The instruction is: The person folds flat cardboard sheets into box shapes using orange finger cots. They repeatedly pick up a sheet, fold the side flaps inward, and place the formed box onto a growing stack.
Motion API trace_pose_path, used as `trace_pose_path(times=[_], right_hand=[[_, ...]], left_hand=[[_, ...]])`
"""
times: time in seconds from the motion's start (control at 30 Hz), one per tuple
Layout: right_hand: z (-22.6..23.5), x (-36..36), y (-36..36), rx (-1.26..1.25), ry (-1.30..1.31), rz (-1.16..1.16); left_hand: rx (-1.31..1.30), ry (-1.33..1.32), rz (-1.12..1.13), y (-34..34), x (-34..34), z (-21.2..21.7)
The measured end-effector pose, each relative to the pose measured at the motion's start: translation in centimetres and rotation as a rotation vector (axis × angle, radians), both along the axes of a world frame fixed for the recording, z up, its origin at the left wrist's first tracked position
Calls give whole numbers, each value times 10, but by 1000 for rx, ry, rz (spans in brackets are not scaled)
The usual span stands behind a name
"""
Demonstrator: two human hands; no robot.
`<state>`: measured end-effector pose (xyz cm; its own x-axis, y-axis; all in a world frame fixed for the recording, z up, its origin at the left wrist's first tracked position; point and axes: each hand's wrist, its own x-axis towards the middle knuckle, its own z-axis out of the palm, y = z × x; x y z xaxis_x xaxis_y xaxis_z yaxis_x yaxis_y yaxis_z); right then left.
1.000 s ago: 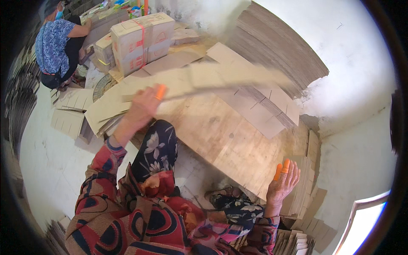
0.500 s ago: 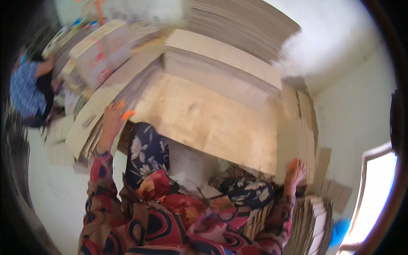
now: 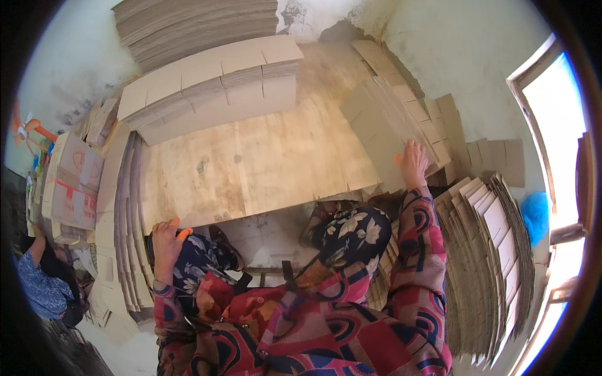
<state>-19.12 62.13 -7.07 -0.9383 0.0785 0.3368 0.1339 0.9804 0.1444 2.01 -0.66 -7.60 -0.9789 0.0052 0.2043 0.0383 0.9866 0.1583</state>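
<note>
Lying at right end of desk point(image 3: 269, 160): 1 cardboard stack point(image 3: 370, 122), touched by right hand point(image 3: 414, 164), grip unclear. Left hand point(image 3: 167, 243): near-left corner, half-curled, nothing visibly held. Stack could be skewed by uneven pressure.

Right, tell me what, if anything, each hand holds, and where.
The left hand holds nothing visible. The right hand is at the near end of the right-side slotted cardboard; whether it grips cannot be told.

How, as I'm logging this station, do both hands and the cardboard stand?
Left hand by near-left corner of wooden board. Right hand at right cardboard stack; both grips unclear. Another cardboard stack occupies board's far-left part.
</note>
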Motion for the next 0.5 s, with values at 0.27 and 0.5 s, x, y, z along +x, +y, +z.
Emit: trace_pose_path(times=[0.27, 0.5], right_hand=[[18, -12, 20, -238, 28, -1], [116, 4, -98, -864, 620, 166]], left_hand=[[-14, -50, 65, 2, -2, 1], [90, 176, -24, -2, -55, 0]])
